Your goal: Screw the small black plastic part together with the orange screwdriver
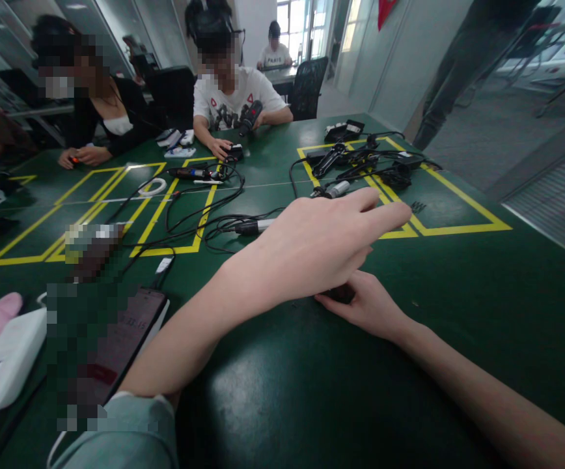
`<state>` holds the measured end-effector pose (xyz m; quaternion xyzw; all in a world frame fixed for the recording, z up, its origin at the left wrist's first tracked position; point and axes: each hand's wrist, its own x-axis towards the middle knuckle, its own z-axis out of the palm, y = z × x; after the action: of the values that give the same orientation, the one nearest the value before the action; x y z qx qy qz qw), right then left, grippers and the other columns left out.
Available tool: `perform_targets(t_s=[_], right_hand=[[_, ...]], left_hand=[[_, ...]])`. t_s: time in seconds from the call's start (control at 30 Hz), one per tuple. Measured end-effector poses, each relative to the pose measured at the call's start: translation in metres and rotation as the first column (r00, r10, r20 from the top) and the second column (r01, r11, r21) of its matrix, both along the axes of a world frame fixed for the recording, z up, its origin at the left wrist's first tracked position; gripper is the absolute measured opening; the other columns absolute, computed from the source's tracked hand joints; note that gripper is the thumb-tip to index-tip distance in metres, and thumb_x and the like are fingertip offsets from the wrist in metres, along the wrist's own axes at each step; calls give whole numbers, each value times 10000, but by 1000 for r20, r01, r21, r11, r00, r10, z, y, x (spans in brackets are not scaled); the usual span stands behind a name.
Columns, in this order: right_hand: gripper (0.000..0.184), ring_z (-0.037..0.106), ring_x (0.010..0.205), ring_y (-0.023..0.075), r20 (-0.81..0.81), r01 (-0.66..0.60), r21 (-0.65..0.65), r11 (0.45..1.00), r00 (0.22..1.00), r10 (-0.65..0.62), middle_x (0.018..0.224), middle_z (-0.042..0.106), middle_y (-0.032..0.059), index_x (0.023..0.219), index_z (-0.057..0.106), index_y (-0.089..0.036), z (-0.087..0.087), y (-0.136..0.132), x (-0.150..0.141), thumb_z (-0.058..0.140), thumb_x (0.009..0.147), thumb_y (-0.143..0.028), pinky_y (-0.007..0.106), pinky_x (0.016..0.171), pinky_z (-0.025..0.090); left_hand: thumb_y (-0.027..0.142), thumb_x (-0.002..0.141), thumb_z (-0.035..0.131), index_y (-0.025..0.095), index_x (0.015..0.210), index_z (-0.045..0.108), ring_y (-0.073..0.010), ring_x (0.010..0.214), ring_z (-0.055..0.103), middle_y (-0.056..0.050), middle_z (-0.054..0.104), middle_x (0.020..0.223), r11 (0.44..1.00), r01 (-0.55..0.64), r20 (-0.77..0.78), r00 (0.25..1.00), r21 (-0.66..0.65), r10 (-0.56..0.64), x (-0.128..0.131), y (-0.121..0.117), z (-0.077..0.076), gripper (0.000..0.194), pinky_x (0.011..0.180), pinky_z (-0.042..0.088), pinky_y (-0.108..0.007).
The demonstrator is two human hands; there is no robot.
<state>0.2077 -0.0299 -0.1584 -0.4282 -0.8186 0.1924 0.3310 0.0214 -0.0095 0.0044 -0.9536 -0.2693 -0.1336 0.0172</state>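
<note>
My left hand reaches across above my right hand, back upward, with two fingers stretched out and apart. Its palm side and the lower fingers are mostly hidden, and nothing shows between the visible fingertips. Just below, my right hand is closed around a small dark object near the tabletop. Most of that object lies behind my hands, so its kind cannot be made out. Beyond my left fingertips, some small dark coiled or threaded pieces lie on the green table.
A heap of black cables and tools lies inside yellow tape outlines. Past my left wrist are a cabled silver-and-black tool and a white tape roll. A phone and a white device lie left. A co-worker sits opposite, holding a drill-like tool.
</note>
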Motion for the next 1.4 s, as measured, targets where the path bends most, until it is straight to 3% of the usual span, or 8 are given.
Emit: perform_targets(t_s=[0.17,0.33,0.53,0.73,0.83,1.23,1.4], right_hand=[[82,723,753,243,-12,16,-25,1000,1000,-16,855,749,42,880,669,-227,1,0,0,705,866,-301,332,631,573],[96,732,792,249,-19,-10,-29,1000,1000,9,889,766,48,957,696,-233,1,0,0,696,873,-279,348,680,589],[82,713,757,231,-13,-8,-11,1000,1000,8,843,727,40,863,657,-228,1,0,0,690,869,-302,315,633,555],[90,694,726,219,7,-13,32,999,1000,13,821,722,38,913,656,-229,2,0,-1,680,872,-305,308,623,536],[77,687,706,211,3,-10,31,999,1000,10,799,711,33,872,642,-229,3,-1,-2,656,875,-304,298,607,520],[196,679,757,207,-107,33,200,979,994,-11,1091,724,92,1102,618,-226,5,-1,-3,640,915,-282,331,665,566],[189,660,743,191,-114,31,221,975,993,-6,1059,724,75,1105,622,-229,5,-1,-4,639,918,-246,331,692,575]], left_hand=[[88,908,478,230,1298,588,-222,1030,645,-92,623,1211,999,50,14,999,-20,-49,-3,-2,3,429,817,530,-327],[109,952,426,230,1299,575,-214,997,649,-86,613,1214,1000,1,9,1000,-8,-1,-2,-3,2,396,779,524,-314],[79,906,446,205,1262,580,-206,1013,639,-88,626,1179,997,60,-2,998,-41,-60,-4,-1,2,400,790,514,-300],[111,946,437,186,1211,596,-210,1003,641,-87,644,1158,1000,7,22,1000,-8,-7,-3,1,1,318,772,505,-298],[84,908,462,179,1194,607,-214,1030,640,-94,647,1161,998,58,27,998,-10,-58,-4,1,1,334,791,504,-296],[102,908,474,176,1175,602,-196,966,634,-96,640,1168,996,77,50,996,-34,-76,-8,2,3,305,757,496,-290],[129,953,447,179,1183,610,-190,942,637,-89,637,1168,1000,22,43,999,-21,-21,-8,3,3,286,738,485,-290]])
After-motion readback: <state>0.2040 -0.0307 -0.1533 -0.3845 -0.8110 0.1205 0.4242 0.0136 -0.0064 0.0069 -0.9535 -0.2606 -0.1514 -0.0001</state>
